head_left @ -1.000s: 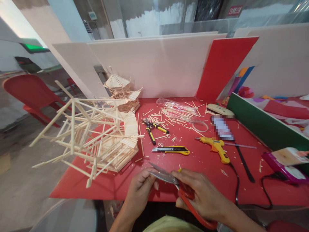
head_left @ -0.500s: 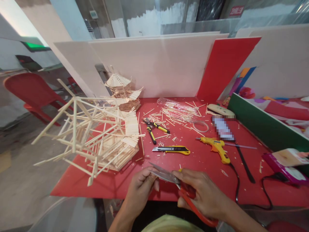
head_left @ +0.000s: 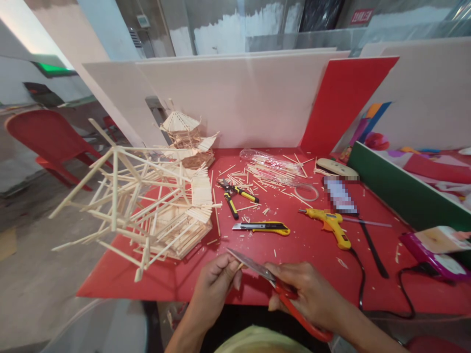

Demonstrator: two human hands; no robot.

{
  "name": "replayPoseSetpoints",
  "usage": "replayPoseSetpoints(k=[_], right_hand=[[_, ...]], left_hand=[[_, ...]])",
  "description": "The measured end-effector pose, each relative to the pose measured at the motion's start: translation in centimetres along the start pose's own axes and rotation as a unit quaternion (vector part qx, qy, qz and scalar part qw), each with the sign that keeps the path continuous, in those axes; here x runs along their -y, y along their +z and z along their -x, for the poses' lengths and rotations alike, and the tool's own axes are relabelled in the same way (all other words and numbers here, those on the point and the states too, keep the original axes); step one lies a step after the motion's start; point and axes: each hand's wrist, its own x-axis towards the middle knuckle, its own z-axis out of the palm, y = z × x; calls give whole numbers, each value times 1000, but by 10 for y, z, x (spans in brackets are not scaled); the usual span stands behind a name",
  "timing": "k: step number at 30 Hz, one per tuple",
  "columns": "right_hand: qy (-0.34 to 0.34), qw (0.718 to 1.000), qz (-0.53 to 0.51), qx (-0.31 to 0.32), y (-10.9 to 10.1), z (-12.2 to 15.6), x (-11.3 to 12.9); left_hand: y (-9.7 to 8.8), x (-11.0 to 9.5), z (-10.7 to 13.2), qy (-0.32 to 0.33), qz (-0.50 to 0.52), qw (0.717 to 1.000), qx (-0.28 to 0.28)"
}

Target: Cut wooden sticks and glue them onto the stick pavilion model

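Observation:
My right hand (head_left: 305,289) is closed around the red handles of a pair of scissors (head_left: 253,264), whose blades are together and point left. My left hand (head_left: 217,282) pinches a thin wooden stick (head_left: 240,266), its short tip showing beside the blades. Beyond my hands lies a yellow utility knife (head_left: 262,227) with its blade out. Left of it stands a frame model of wooden sticks (head_left: 147,196), partly slatted and leaning over the table's left edge. Black and yellow pruning shears (head_left: 235,196) rest behind the knife.
A yellow glue gun (head_left: 327,223) with a black cord lies on the red table (head_left: 287,274) at right, near a phone (head_left: 339,195). Loose sticks (head_left: 272,169) and a roll of tape (head_left: 306,192) are farther back. A small pagoda model (head_left: 184,132) stands behind the frame.
The scissor blades have closed. A small stick piece now lies on the table just beyond the scissors. Both hands stay almost in place.

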Motion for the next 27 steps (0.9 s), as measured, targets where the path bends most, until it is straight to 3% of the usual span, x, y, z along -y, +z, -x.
replayPoseSetpoints(k=[4, 7, 9, 13, 16, 20, 23, 27], right_hand=[[71, 988, 118, -64, 7, -3, -11], [103, 952, 276, -89, 13, -3, -23], [81, 930, 345, -99, 16, 0, -31], [-3, 908, 379, -176, 14, 5, -33], [-65, 911, 335, -231, 12, 2, -17], [-71, 978, 106, -163, 27, -19, 17], [-45, 983, -23, -176, 42, -41, 38], [-83, 966, -44, -239, 44, -56, 50]], left_hand=[[2, -5, 1, -17, 32, 999, -38], [1, -9, 5, -49, 110, 987, -104], [0, -14, 7, -64, 199, 968, -141], [-4, -24, 8, -70, 352, 911, -202], [-4, -28, 5, -93, 416, 865, -264], [-4, -35, -1, -93, 445, 828, -329], [-5, -39, -3, -74, 448, 831, -322], [-8, -40, -4, -49, 408, 859, -305]])
